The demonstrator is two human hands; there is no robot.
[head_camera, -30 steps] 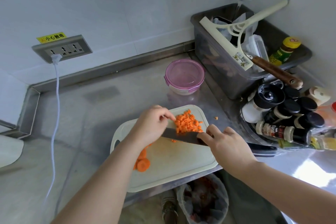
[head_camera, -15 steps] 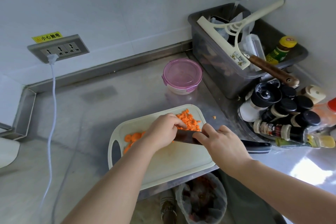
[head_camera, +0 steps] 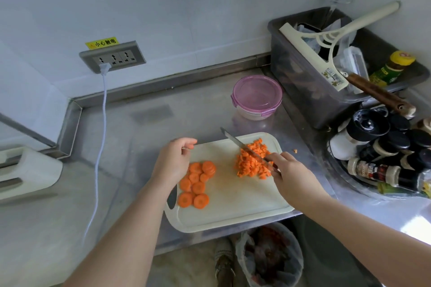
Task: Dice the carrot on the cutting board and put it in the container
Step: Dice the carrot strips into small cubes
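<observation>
Carrot dice (head_camera: 253,162): heaped under the knife (head_camera: 240,144).
Left hand (head_camera: 173,163): lifted off the knife, grip loose, empty.
Right hand (head_camera: 293,177): grip pinching knife.
Slices (head_camera: 197,182): uncovered; dicing them looks next.

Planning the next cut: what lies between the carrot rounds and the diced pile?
Only bare cutting board, in the head view; the carrot rounds and diced pile lie apart.

Shiny metal counter (head_camera: 198,114). Holds a white cutting board (head_camera: 233,205) at the front edge, a round container (head_camera: 256,94) with a pink lid behind it, a grey bin (head_camera: 300,91) and bottles (head_camera: 373,171) on the right, a white cord (head_camera: 99,158) on the left, one tiny carrot bit (head_camera: 295,151) just beside the board.
</observation>
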